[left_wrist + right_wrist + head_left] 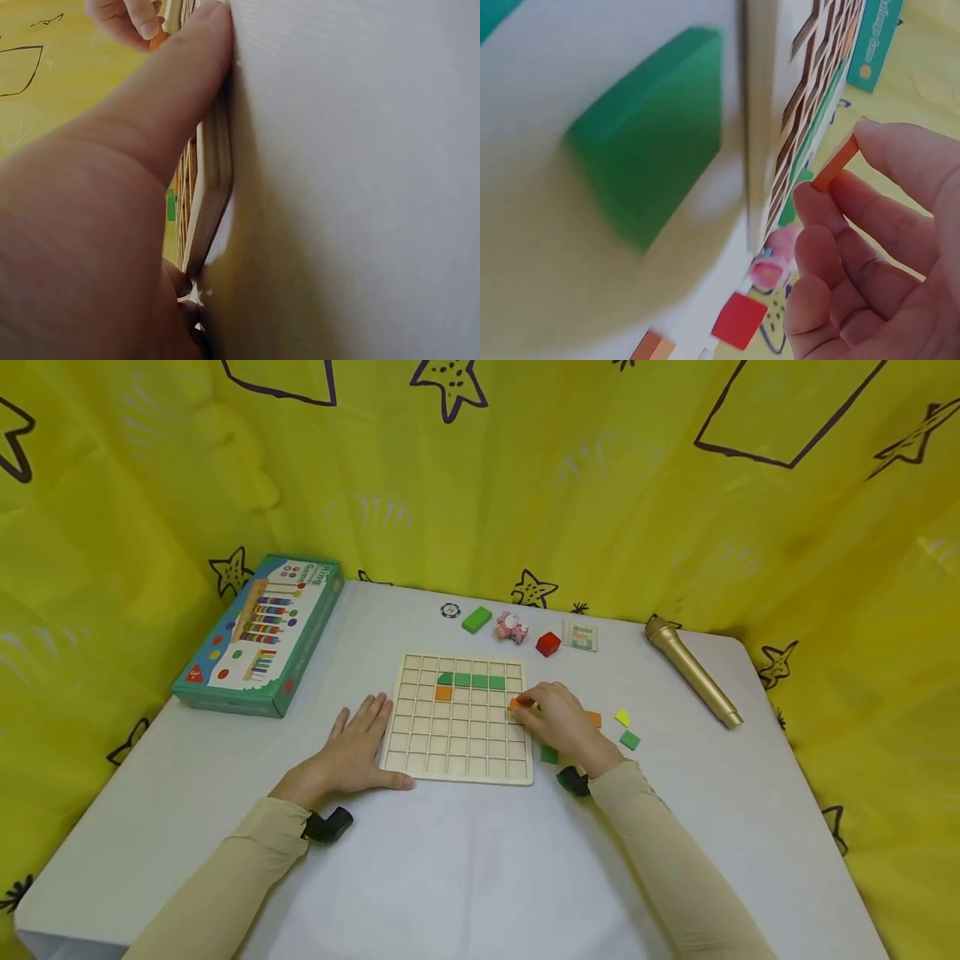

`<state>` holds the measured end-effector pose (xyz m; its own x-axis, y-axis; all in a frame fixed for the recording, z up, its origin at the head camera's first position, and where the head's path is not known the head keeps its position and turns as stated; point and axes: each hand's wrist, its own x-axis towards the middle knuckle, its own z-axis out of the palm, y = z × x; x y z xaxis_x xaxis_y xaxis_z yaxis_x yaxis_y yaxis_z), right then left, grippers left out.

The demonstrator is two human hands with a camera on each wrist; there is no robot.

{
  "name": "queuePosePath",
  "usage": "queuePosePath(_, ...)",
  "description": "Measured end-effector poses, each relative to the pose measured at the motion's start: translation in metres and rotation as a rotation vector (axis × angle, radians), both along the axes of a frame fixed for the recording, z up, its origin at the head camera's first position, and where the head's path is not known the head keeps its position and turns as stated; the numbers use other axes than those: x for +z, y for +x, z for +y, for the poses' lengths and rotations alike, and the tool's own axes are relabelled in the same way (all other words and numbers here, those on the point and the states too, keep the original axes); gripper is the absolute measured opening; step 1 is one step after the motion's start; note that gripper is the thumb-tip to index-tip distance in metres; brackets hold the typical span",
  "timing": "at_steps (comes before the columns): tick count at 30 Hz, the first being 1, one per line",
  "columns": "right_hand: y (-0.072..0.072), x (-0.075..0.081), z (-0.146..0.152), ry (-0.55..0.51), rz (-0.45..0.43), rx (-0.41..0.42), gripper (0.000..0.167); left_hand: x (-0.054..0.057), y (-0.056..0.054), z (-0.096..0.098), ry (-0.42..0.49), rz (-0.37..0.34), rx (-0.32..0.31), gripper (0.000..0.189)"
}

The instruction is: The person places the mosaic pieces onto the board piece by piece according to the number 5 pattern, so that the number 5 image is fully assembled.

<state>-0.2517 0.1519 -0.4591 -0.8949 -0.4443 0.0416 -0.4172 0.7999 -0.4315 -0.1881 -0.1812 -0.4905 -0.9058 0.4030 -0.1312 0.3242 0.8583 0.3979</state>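
A pale wooden grid board [457, 768] lies on the white table. My left hand [352, 752] rests at its left side with fingers spread, the thumb along the near edge. Over the board's right columns, my right hand [558, 718] pinches an orange tile [836, 163] between thumb and fingertips. Several green tiles [480, 682] sit in a row in the upper cells, the leftmost with a slanted corner. Below that one is an orange square tile [444, 693]. Loose beside the right hand are a green tile [549, 754] and an orange piece [594, 719], partly hidden.
Farther right lie a yellow triangular tile [622, 717] and a green tile [630, 740]. Behind the board are a round chip [450, 610], green block [476, 620], pink figurine [512, 627], red block [548, 644] and patterned card [581, 636]. A game box [262, 635] and gold microphone [693, 672] flank them.
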Motion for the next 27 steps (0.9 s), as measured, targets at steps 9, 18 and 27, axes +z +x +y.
queuePosePath(9,-0.004,-0.003,-0.025,0.022,0.032,0.092,0.03,0.0,-0.001,0.001,-0.015,-0.001,-0.01,0.134)
queuePosePath(18,-0.003,0.006,-0.059,0.061,0.032,0.174,0.029,-0.003,-0.002,0.0,-0.021,0.009,-0.013,0.134)
queuePosePath(27,-0.004,0.002,-0.091,0.119,0.109,0.222,0.026,0.0,-0.002,-0.001,-0.035,0.003,-0.008,0.134)
